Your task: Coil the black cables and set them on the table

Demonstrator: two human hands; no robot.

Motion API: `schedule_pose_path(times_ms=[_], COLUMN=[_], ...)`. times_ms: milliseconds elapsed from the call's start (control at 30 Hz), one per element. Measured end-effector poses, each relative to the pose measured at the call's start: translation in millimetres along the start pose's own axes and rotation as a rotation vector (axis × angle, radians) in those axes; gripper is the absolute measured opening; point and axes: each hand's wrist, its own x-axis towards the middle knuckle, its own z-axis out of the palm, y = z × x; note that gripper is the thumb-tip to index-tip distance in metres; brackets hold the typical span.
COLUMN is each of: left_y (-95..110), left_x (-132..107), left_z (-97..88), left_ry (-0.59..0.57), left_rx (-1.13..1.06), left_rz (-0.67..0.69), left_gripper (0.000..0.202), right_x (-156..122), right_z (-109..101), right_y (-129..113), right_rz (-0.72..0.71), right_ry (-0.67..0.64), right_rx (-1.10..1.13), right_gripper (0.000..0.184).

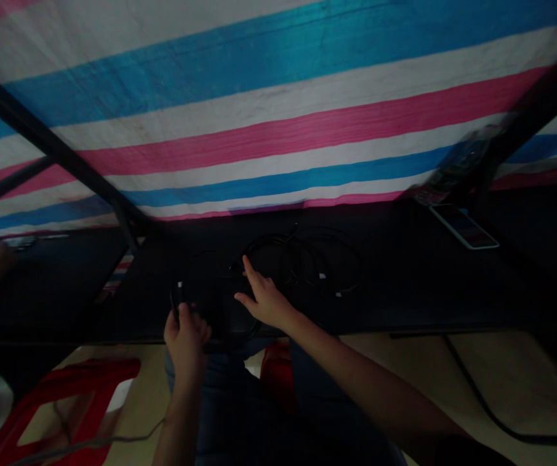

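Left grip (187,333) is holding a black cable (180,296); spread-fingered right grip (268,301) beside coiled cables (295,246) should be keeping them untangled

Very dim, tabletop (404,278) deep in shadow, blur toward side edges

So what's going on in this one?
A person's left hand grips a black cable at the front of a dark table. The right hand, fingers spread, is by some coiled cables; it's too dark to tell whether they touch. A phone lies off to the right.
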Motion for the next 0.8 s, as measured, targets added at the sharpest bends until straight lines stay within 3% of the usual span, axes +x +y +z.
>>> schedule_pose_path(times_ms=[100, 167, 233, 333, 433, 533, 633, 800], left_y=[28.0, 48.8, 64.7, 70.8, 52.4, 16.4, -20.9, -53.3], left_x=[-21.2, -35.7, -49.0, -62.8, -65.4, -60.1, -56.3, -57.8], left_z=[16.5, 30.2, 47.5, 79.0, 112.5, 144.1, 169.0, 179.4], left_ry=[-0.101, -0.181, -0.238, -0.321, -0.434, -0.556, -0.781, -1.035], left_rx=[-0.099, -0.142, -0.192, -0.231, -0.217, -0.082, 0.352, 0.609], left_rz=[0.141, 0.173, 0.189, 0.132, 0.06, 0.114, 0.313, 0.574], left_gripper=[0.037, 0.04, 0.04, 0.04, 0.035, 0.025, 0.028, 0.039], right_x=[-1.5, -3.7, -7.5, -17.8, -35.3, -61.1, -94.4, -151.1], right_z=[-5.5, -16.2, -33.3, -67.4, -104.5, -141.1, -177.2, -223.8], right_y=[-9.4, -16.5, -22.8, -27.1, -21.0, -3.5, 20.9, 56.0], right_rz=[0.039, 0.063, 0.112, 0.199, 0.21, 0.262, 0.362, 0.568], right_ry=[0.153, 0.291, 0.386, 0.389, 0.549, 0.74, 0.912, 0.954], right_rx=[0.47, 0.735, 0.927, 1.085, 1.128, 1.092, 0.977, 0.897], right_gripper=[0.116, 0.123, 0.114, 0.07, 0.04, 0.039, 0.042, 0.044])
